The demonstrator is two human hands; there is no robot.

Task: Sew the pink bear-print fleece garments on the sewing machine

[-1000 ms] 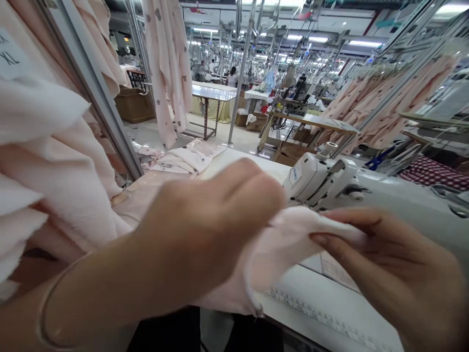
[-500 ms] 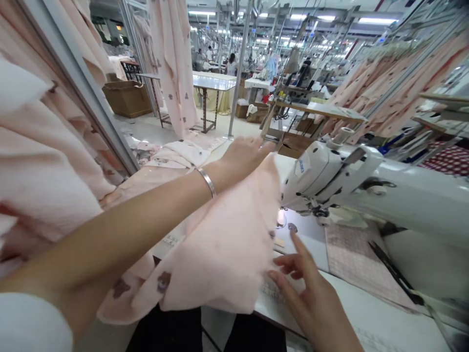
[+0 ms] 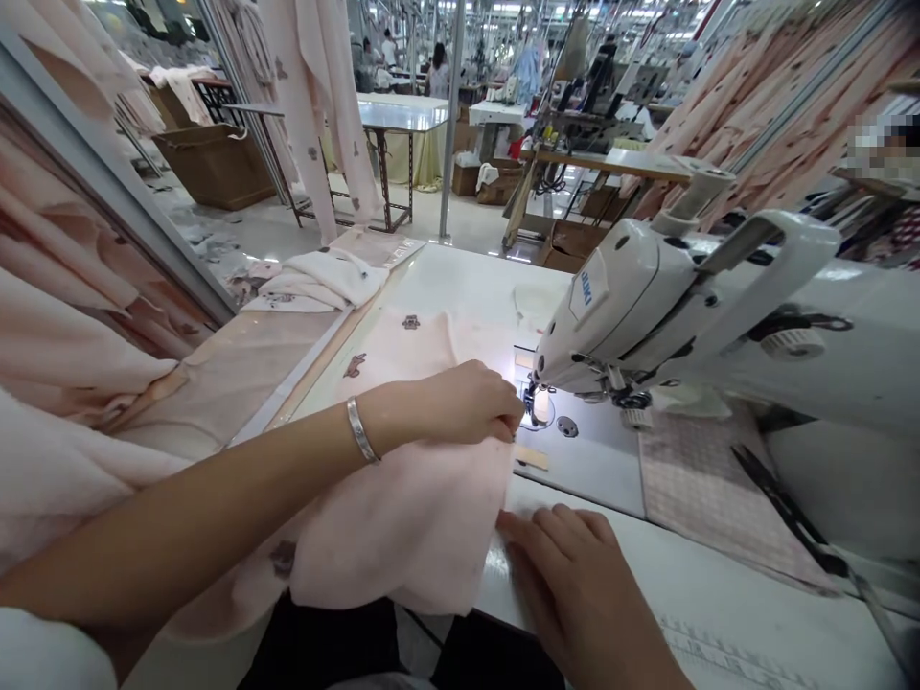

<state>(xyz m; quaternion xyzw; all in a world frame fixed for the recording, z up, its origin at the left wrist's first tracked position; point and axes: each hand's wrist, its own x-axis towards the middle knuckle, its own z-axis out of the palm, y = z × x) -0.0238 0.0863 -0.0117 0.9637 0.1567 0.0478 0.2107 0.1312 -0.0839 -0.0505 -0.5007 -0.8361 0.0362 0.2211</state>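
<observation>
A pale pink cloth [image 3: 402, 517] with small printed animal figures lies across the table and drapes over its front edge above my lap. My left hand [image 3: 471, 402], a silver bangle on its wrist, is closed on the cloth's right edge just left of the needle area. My right hand [image 3: 575, 575] is nearer the front, its fingers curled and the fingertips pinching the cloth's lower right edge. The white sewing machine [image 3: 618, 307] stands to the right, its lamp lighting the needle plate [image 3: 589, 450]. The cloth under my left palm is hidden.
Right of the plate lie a checked pink fabric piece [image 3: 704, 489] and black scissors [image 3: 783, 508]. Folded pale cloth [image 3: 323, 278] rests at the table's left. Pink panels [image 3: 309, 105] hang from metal frames. Behind stand a cardboard box [image 3: 216, 163], tables and people.
My left hand has come down and toward me from above the table, laying the cloth flat near the needle. My right hand has drawn back from the plate and closed at the cloth's edge.
</observation>
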